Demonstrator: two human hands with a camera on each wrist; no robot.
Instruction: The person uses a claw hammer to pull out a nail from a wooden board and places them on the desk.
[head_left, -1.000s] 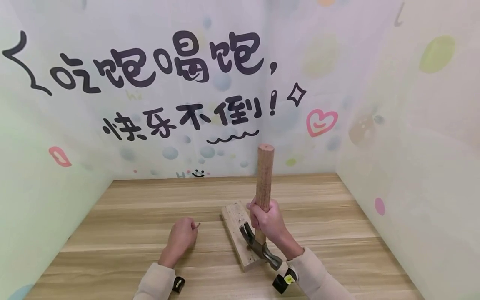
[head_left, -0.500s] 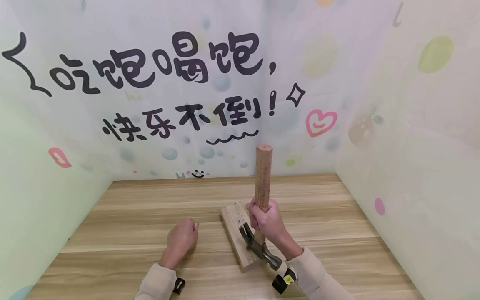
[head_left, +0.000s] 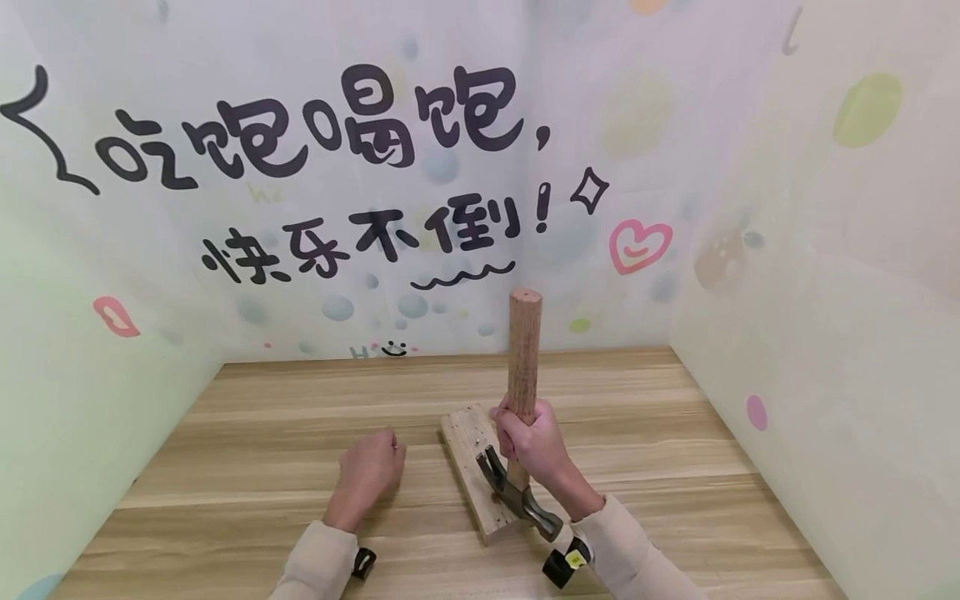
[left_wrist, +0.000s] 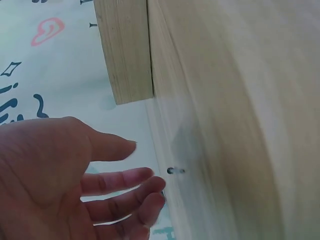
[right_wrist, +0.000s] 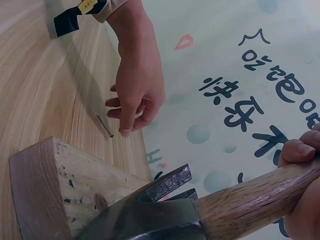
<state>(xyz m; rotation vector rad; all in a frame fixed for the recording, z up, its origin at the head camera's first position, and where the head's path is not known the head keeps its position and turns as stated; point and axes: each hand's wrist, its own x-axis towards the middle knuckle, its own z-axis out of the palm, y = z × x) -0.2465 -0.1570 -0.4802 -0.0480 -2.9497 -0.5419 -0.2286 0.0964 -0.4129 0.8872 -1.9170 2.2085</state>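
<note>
My right hand [head_left: 534, 437] grips the wooden handle of a claw hammer [head_left: 525, 358], handle pointing up and steel head down. The hammer's head overlaps a pale wooden block [head_left: 467, 437], which lies on the table with dark marks and small holes in its face. Left of the block, my left hand [head_left: 367, 471] is low over the table. In the left wrist view its thumb and fingers are apart, loosely bent, with nothing between them. A thin nail [right_wrist: 105, 125] lies on the tabletop just by those fingertips, its head [left_wrist: 171, 170] towards the block.
The wood-grain table [head_left: 285, 400] is bounded by a white back wall [head_left: 300, 317] with black lettering and by pale side walls, one on the right [head_left: 825, 350]. Black wrist straps with camera mounts [head_left: 558, 568] hang under both sleeves.
My left hand has turned and shifted slightly right. The nail that stuck out from its fingertips is now on the table, let go. The hammer, right hand and block have stayed nearly still.
</note>
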